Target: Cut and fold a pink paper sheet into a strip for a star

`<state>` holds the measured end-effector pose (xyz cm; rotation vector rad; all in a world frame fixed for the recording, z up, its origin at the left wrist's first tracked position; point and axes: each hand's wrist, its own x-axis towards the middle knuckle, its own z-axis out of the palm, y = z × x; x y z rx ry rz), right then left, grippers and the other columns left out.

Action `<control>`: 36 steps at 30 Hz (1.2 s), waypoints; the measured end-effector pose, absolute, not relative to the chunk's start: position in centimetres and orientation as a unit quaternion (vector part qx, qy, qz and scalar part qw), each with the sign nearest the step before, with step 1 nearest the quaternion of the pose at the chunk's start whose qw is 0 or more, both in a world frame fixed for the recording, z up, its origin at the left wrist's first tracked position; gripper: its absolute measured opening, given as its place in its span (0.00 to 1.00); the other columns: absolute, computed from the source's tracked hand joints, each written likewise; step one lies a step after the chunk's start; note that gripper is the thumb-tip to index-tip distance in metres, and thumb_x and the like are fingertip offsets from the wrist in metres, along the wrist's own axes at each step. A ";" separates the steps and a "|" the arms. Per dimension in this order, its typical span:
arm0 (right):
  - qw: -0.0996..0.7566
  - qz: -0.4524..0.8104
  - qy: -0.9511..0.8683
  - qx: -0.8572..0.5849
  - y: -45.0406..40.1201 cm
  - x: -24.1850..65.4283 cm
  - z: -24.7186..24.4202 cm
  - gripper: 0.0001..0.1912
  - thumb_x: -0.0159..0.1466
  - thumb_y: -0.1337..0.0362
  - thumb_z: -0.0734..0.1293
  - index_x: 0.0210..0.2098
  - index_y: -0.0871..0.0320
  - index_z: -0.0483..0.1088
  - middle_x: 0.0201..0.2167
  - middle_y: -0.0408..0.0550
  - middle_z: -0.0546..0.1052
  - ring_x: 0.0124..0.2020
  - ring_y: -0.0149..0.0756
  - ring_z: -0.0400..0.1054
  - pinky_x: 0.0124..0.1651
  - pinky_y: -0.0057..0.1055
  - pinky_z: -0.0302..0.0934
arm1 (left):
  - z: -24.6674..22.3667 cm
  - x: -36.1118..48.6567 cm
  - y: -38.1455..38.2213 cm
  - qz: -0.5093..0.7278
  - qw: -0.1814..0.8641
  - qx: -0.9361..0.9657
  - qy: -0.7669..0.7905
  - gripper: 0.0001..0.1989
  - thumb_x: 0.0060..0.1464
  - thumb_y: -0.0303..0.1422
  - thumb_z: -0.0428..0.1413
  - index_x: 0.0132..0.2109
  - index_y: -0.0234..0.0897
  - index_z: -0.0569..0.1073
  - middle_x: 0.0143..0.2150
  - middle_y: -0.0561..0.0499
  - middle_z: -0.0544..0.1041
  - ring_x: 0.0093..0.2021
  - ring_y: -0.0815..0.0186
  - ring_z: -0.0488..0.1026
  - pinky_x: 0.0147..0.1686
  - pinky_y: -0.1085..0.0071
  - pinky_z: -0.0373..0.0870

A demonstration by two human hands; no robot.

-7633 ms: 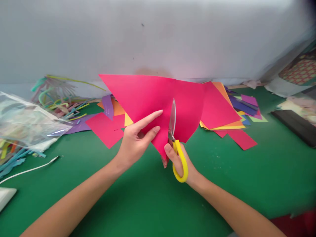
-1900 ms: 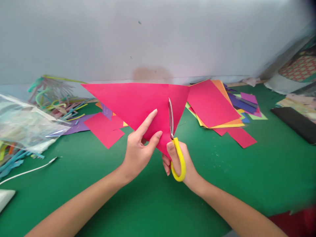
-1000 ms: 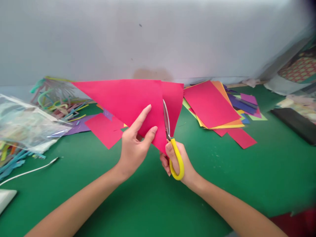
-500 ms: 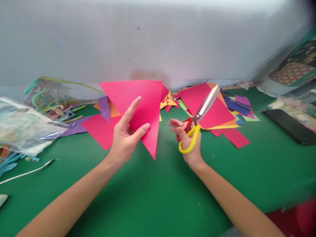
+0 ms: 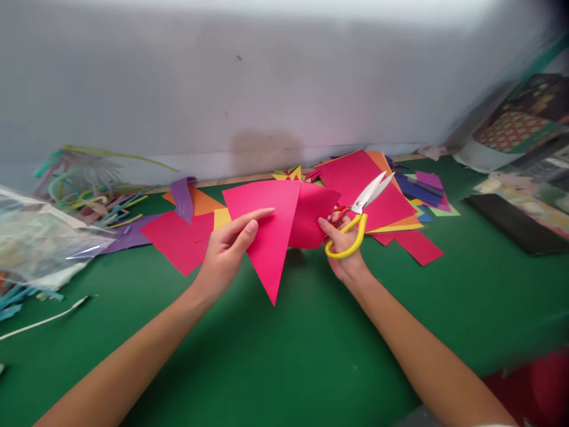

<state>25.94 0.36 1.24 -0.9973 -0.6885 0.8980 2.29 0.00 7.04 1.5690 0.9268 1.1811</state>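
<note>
A folded pink-red paper (image 5: 271,225) hangs over the middle of the green table, one pointed corner down and a looser flap spreading to the right. My left hand (image 5: 229,246) grips its left part, thumb and forefinger on the front face. In my right hand (image 5: 349,246) are scissors (image 5: 359,207) with one yellow and one red handle, their blades pointing up and slightly apart. The right hand's thumb and fingertips also meet the right edge of the paper's flap; some of those fingers are hidden.
Red and orange sheets (image 5: 355,178) lie behind my right hand, red (image 5: 173,237) and purple pieces at left. Pipe cleaners (image 5: 98,196), a plastic bag (image 5: 44,231) and a white cable (image 5: 53,319) are farther left. A black case (image 5: 518,222) lies at right.
The paper has dropped a little and its right flap has opened toward my right hand, which now touches it. The scissor blades have parted slightly.
</note>
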 end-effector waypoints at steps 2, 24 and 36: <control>0.730 0.389 -0.324 -0.459 0.6 26.2 1.1 0.26 0.48 0.58 0.82 0.32 0.52 0.60 0.34 0.39 0.65 0.38 0.32 0.66 0.51 0.34 0.70 | 7.3 1.9 0.4 0.481 0.440 0.650 0.390 0.16 0.67 0.44 0.60 0.57 0.46 0.82 0.61 0.47 0.81 0.63 0.51 0.77 0.61 0.55 0.76; 0.726 0.343 -0.384 -0.456 -0.2 26.8 2.8 0.22 0.55 0.57 0.80 0.33 0.51 0.62 0.33 0.39 0.69 0.32 0.31 0.68 0.40 0.32 0.68 | 8.6 0.7 1.3 0.437 0.284 0.728 0.446 0.24 0.63 0.39 0.63 0.65 0.48 0.77 0.63 0.50 0.80 0.63 0.50 0.77 0.61 0.56 0.78; 0.502 0.678 -0.409 -0.347 -4.6 22.6 4.6 0.39 0.60 0.21 0.57 0.34 0.53 0.63 0.19 0.35 0.66 0.13 0.32 0.64 0.16 0.28 0.57 | 9.1 0.1 1.9 0.511 0.226 0.688 0.464 0.26 0.62 0.38 0.64 0.67 0.46 0.75 0.66 0.49 0.78 0.63 0.50 0.77 0.60 0.56 0.79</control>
